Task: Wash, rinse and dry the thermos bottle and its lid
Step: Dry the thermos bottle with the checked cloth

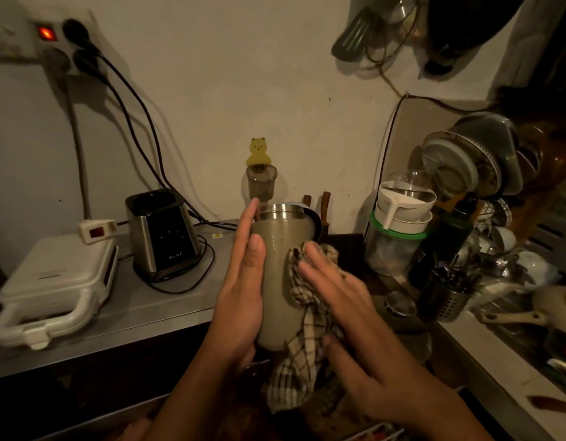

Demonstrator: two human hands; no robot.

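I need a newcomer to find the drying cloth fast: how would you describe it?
Start at the beige thermos bottle held up mid-frame between both hands. The cloth is pressed to its right side under the right hand and hangs below. It is the only checked fabric there, cream with dark lines.

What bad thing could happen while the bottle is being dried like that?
The left hand only presses flat against the bottle, and the right hand pushes the cloth with straight fingers, so the bottle might slip and drop. Its open top sits near a small hanging cup and could bump it.
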